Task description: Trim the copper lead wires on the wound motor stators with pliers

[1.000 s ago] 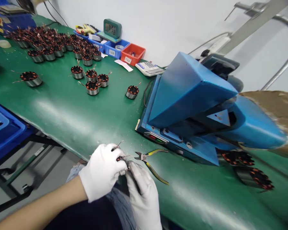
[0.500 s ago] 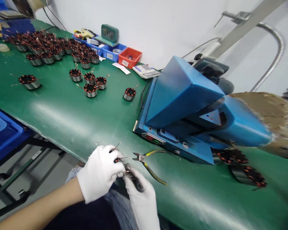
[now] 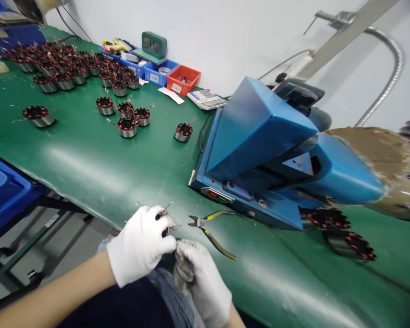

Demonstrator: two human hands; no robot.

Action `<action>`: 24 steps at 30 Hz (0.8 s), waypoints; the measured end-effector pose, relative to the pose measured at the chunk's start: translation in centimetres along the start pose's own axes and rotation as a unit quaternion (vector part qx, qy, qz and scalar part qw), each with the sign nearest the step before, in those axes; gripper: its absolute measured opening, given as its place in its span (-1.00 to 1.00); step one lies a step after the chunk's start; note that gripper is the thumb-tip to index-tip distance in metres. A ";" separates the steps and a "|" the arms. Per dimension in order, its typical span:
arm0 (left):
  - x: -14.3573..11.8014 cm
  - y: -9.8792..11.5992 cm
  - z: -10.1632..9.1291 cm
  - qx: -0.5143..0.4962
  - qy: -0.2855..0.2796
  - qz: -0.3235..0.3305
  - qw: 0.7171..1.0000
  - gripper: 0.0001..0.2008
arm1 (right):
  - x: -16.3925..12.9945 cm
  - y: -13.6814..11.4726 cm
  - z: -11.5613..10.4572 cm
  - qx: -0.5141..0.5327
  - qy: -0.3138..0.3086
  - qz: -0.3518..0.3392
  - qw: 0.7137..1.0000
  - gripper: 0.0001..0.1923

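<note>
Green bench fills the view, white wall behind. Big blue metal machine sits on the right. Rows of copper-wound metal stators crowd the far left. Near edge now: left hand, white-gloved, is curled tight around a small copper-wound stator, wires poking out. Right hand, gloved too, fingers bunched, touches it. Yellow-handled cutters lie just beside them.

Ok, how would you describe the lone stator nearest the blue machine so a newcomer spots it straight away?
Start at the big blue machine on the green bench. Just off its left edge, in front of the calculator, sits one wound stator. Unlike the cluster of four further left, it stands alone, with one copper lead sticking up to the right.
</note>
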State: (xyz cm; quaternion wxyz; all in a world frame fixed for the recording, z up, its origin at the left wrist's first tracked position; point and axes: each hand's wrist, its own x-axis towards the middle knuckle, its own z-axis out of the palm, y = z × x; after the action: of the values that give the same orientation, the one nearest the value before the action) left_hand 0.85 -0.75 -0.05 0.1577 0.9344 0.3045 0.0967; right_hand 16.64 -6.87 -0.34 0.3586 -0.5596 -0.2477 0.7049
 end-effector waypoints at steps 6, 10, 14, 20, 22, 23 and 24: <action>0.2 0.1 -0.3 -0.024 0.010 -0.012 1.000 -0.90 | -1.3 1.3 -1.7 -0.181 0.162 -0.143 0.960 -0.81; 0.3 0.0 -0.2 -0.046 0.004 -0.015 0.999 -0.92 | -0.7 3.6 -1.5 -0.290 0.236 -0.282 0.884 -0.79; 0.4 0.0 -0.1 -0.044 0.007 -0.016 0.999 -0.97 | 0.2 4.2 -1.0 -0.316 0.215 -0.374 0.845 -0.77; 0.3 0.1 0.0 -0.038 0.039 -0.008 0.998 -0.92 | 0.9 2.7 -2.6 -0.400 0.132 -0.449 0.788 -0.67; 0.2 0.1 0.0 -0.038 0.041 -0.006 0.998 -0.92 | 1.0 2.0 -3.1 -0.463 0.119 -0.491 0.728 -0.66; 0.2 0.1 0.0 -0.040 0.040 -0.005 0.998 -0.92 | 0.9 1.7 -3.2 -0.495 0.121 -0.512 0.691 -0.66; 0.2 0.0 0.0 -0.041 0.037 -0.003 0.998 -0.92 | 0.8 1.4 -3.1 -0.519 0.126 -0.523 0.664 -0.69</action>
State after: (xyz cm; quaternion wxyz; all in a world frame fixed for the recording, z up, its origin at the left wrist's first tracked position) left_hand 1.00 -0.68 -0.03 0.1844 0.9219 0.3091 0.1434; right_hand 19.25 -7.25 -2.64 0.3476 -0.5169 -0.7780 0.0819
